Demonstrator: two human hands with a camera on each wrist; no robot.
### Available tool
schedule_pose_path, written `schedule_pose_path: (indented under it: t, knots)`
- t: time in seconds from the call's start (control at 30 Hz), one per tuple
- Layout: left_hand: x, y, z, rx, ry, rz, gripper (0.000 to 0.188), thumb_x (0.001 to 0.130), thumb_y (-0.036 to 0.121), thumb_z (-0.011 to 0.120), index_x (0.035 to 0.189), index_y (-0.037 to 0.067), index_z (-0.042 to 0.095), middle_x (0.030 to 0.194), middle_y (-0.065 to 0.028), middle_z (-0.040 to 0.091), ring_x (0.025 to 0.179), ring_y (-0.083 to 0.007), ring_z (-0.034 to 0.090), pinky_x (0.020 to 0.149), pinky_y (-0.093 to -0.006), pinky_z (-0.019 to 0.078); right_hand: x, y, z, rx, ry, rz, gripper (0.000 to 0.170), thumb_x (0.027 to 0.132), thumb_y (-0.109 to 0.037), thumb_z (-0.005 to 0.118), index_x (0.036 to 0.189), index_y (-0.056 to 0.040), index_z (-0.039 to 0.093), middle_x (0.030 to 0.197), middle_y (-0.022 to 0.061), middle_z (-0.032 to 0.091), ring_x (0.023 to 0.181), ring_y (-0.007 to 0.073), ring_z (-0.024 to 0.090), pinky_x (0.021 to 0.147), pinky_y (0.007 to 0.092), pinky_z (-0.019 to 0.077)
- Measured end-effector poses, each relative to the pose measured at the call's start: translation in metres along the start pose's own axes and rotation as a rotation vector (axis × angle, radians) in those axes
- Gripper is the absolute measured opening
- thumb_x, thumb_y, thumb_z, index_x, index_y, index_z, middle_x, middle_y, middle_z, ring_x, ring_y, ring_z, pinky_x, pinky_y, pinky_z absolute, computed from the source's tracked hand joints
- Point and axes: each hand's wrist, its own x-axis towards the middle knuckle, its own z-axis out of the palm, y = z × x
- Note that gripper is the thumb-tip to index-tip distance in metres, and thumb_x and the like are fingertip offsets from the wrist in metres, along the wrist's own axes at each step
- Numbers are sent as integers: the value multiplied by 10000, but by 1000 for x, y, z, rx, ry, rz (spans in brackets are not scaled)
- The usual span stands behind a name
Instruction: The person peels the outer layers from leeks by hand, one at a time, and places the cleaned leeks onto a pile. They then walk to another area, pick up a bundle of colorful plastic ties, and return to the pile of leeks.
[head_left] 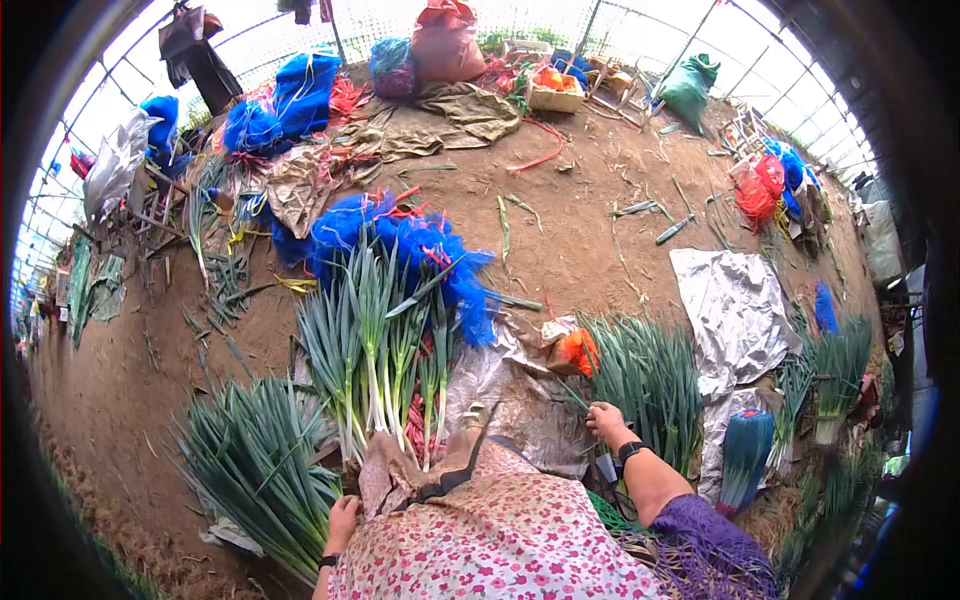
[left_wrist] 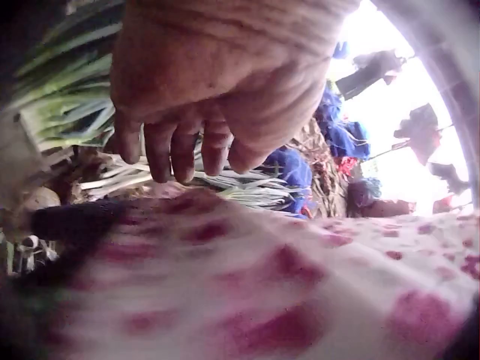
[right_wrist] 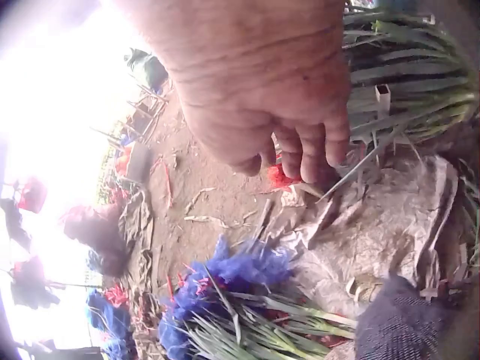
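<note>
My left hand (head_left: 343,520) is low beside the flowered apron (head_left: 500,545), near the base of the left leek pile (head_left: 262,470). Seen from the left wrist, its fingers (left_wrist: 184,146) hang loosely curled with nothing in them. My right hand (head_left: 610,425) hovers by the right leek pile (head_left: 645,385). Its fingers (right_wrist: 311,146) are loosely bent in the right wrist view, and a thin green leaf (right_wrist: 360,166) runs close past them; whether they touch it I cannot tell. A bunch of leeks (head_left: 375,350) stands in front of my lap, white stems towards me, leaning on blue netting (head_left: 390,240).
Silvery sheeting (head_left: 510,390) lies in front, with an orange bundle (head_left: 573,352) at its edge. Farther right are another silver sheet (head_left: 730,310) and a blue-wrapped leek bundle (head_left: 745,460). Sacks, including a red one (head_left: 447,42), and a box (head_left: 555,95) stand at the back.
</note>
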Motion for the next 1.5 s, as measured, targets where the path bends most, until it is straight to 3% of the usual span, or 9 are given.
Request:
schedule_pose_path:
  t: [0.33, 0.5, 0.8, 0.87, 0.9, 0.93, 1.1, 1.33, 1.5]
  knots:
    - [109, -5, 4, 452, -75, -34, 426, 810, 356, 554, 1006, -18, 613, 936, -140, 632, 865, -256, 593, 768, -354, 449, 46, -63, 45, 6, -140, -98, 342, 825, -195, 550, 1147, -80, 546, 866, 38, 623, 668, 129, 593, 507, 269, 445]
    - [146, 129, 63, 402, -99, -3, 420, 785, 329, 531, 981, -30, 625, 988, -175, 624, 937, -271, 584, 793, -355, 443, 81, -109, 34, -196, -158, -120, 341, 812, -190, 565, 1129, -66, 566, 892, 43, 622, 715, 119, 591, 515, 255, 445]
    - [327, 197, 156, 814, -281, 464, 395, 789, 359, 561, 923, -9, 613, 848, -154, 636, 789, -262, 604, 700, -358, 459, 153, -232, -51, 254, 48, 49, 370, 862, -143, 506, 1196, 12, 466, 956, 124, 588, 771, 175, 592, 639, 292, 507]
    - [348, 273, 177, 1050, -255, 864, 387, 790, 362, 565, 906, -4, 610, 815, -150, 638, 757, -260, 608, 679, -360, 462, 154, -240, -66, 252, 83, 60, 374, 870, -133, 498, 1206, 24, 455, 986, 149, 584, 808, 193, 600, 697, 336, 518]
    - [336, 333, 180, 358, -330, 319, 306, 795, 304, 559, 886, 13, 589, 774, -108, 625, 684, -222, 596, 620, -338, 454, 159, -241, -72, 240, 111, 135, 357, 871, -198, 490, 1208, -80, 476, 931, 54, 600, 694, 145, 586, 520, 285, 455]
    - [298, 422, 197, 142, -255, 151, 245, 790, 248, 556, 882, 25, 596, 745, -60, 609, 655, -175, 582, 554, -304, 435, 141, -261, -71, 221, 133, 105, 323, 867, -213, 494, 1158, -74, 517, 922, 53, 607, 702, 152, 589, 526, 289, 450]
    - [413, 567, 234, 74, -243, 215, 231, 844, 259, 534, 1003, 91, 547, 799, 2, 581, 690, -108, 543, 553, -263, 390, 258, -149, -84, -301, 109, -241, 292, 836, -278, 501, 744, -25, 613, 747, 63, 598, 625, 181, 549, 536, 312, 430]
    - [459, 703, 307, -139, -95, 170, 183, 835, 244, 555, 937, 93, 575, 777, 9, 588, 647, -104, 545, 503, -254, 387, 385, -344, -108, -231, -136, -11, 255, 824, -254, 503, 772, -22, 598, 721, 76, 582, 600, 183, 537, 533, 316, 428]
    - [449, 751, 369, 52, -144, -97, 226, 843, 259, 555, 971, 74, 580, 811, -16, 589, 691, -122, 555, 515, -257, 397, 502, -618, -155, -67, -43, -114, 183, 804, -224, 522, 773, -46, 551, 609, 43, 507, 523, 193, 507, 461, 327, 407]
